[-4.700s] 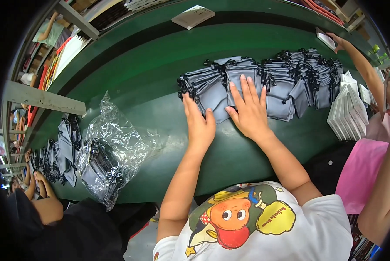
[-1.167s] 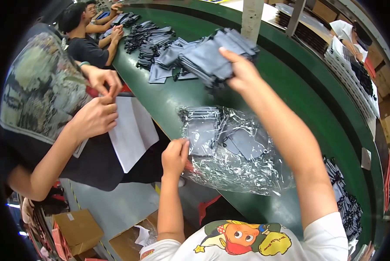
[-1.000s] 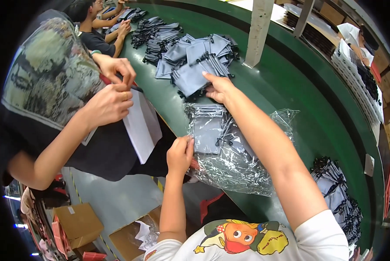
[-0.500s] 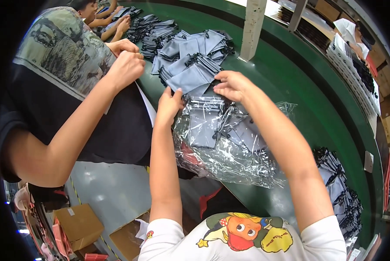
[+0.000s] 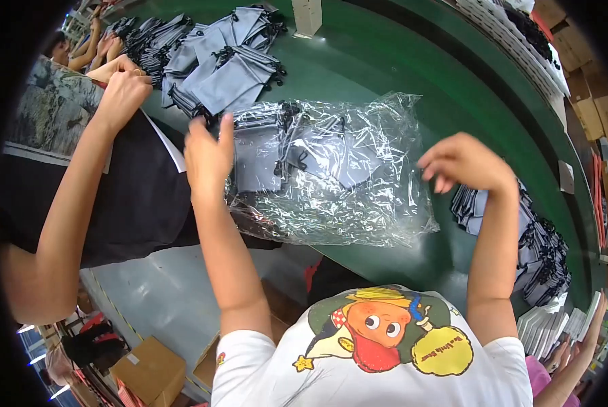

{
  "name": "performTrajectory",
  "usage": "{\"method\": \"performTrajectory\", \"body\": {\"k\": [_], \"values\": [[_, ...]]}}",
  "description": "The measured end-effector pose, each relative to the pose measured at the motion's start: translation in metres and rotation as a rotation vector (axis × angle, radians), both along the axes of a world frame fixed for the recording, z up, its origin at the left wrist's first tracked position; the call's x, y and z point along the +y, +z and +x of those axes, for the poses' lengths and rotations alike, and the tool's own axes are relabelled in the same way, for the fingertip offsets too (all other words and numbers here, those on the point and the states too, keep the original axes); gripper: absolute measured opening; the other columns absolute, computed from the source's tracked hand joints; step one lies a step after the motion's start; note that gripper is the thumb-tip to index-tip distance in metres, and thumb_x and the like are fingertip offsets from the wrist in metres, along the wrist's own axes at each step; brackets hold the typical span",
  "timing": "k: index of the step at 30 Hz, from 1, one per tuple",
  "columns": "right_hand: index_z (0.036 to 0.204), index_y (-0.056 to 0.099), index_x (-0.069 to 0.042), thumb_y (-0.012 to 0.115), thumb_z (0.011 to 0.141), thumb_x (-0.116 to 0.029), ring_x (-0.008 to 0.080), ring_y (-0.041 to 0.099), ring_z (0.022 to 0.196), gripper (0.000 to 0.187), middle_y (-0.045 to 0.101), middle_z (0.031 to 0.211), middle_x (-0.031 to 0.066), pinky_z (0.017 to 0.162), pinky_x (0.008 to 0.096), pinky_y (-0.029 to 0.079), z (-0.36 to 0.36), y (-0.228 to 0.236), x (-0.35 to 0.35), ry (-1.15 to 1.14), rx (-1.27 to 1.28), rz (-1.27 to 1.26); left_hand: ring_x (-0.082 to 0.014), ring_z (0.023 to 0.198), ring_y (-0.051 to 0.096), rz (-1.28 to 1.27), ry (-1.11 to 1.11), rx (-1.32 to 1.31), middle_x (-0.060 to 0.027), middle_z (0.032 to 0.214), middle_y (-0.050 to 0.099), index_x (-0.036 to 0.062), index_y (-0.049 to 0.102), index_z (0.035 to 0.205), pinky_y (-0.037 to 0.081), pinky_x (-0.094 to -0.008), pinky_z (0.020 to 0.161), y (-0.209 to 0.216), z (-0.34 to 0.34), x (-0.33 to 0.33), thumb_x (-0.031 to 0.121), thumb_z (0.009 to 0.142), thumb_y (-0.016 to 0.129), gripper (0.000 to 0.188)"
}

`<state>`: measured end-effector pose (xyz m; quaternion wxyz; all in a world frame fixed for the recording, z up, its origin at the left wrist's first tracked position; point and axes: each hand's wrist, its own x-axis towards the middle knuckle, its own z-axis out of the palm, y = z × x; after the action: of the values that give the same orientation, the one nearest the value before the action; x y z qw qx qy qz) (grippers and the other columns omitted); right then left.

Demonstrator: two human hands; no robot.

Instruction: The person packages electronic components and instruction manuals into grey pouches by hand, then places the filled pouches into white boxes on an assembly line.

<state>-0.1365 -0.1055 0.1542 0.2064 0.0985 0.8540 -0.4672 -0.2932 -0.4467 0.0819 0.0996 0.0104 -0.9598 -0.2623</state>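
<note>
Grey-blue drawstring pouches [image 5: 260, 159] with black cords lie inside a clear plastic bag [image 5: 378, 203] on the green table in front of me. My left hand [image 5: 209, 152] is at the bag's upper left edge, thumb and fingers apart, with nothing visible in it. I cannot tell whether it touches the plastic. Off the bag's right side hovers my right hand [image 5: 467, 163], its fingers loosely bent, apart and bare. Just beyond my left hand lies a loose heap of similar pouches [image 5: 226, 78].
Another pile of pouches [image 5: 538, 237] lies to the right, partly behind my right forearm. A co-worker's hand [image 5: 124, 95] is close on the left. A pale post [image 5: 307, 17] stands on the green table [image 5: 378, 57]. Cardboard boxes [image 5: 148, 370] rest on the floor.
My right hand has left the pouch heap and swung right, past the bag. My left hand has drawn back from the heap to the bag's edge. The whole view has shifted right.
</note>
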Motion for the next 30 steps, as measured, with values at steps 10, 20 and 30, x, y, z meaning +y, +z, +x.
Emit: {"method": "performTrajectory", "body": {"k": [10, 20, 30], "values": [[0.099, 0.064, 0.003, 0.061, 0.078, 0.001, 0.0153, 0.063, 0.071, 0.02, 0.066, 0.086, 0.0116, 0.066, 0.0259, 0.053, -0.016, -0.036, -0.039, -0.001, 0.462, -0.079, -0.0271, 0.075, 0.061, 0.228, -0.106, -0.021, -0.0167, 0.087, 0.064, -0.0019, 0.055, 0.11, 0.047, -0.0325, 0.071, -0.041, 0.05, -0.015, 0.027, 0.087, 0.055, 0.037], [0.112, 0.055, 0.004, 0.067, 0.076, -0.008, 0.0226, 0.061, 0.072, 0.039, 0.063, 0.09, 0.017, 0.063, 0.0316, 0.049, 0.009, -0.048, -0.039, 0.259, 0.526, 0.167, -0.0234, 0.077, 0.061, 0.463, -0.319, 0.217, -0.0121, 0.094, 0.065, -0.001, 0.059, 0.104, 0.048, -0.0298, 0.071, -0.062, 0.068, -0.001, 0.011, 0.088, 0.053, 0.021], [0.097, 0.057, 0.002, 0.065, 0.076, -0.01, 0.0294, 0.06, 0.068, 0.026, 0.064, 0.084, 0.0174, 0.065, 0.0373, 0.047, 0.005, -0.062, -0.062, 0.065, 0.15, 0.532, -0.0237, 0.081, 0.062, 0.487, -0.289, 0.047, -0.0119, 0.097, 0.065, -0.0009, 0.058, 0.105, 0.048, -0.0297, 0.073, -0.053, 0.088, 0.031, 0.013, 0.091, 0.05, 0.021]]}}
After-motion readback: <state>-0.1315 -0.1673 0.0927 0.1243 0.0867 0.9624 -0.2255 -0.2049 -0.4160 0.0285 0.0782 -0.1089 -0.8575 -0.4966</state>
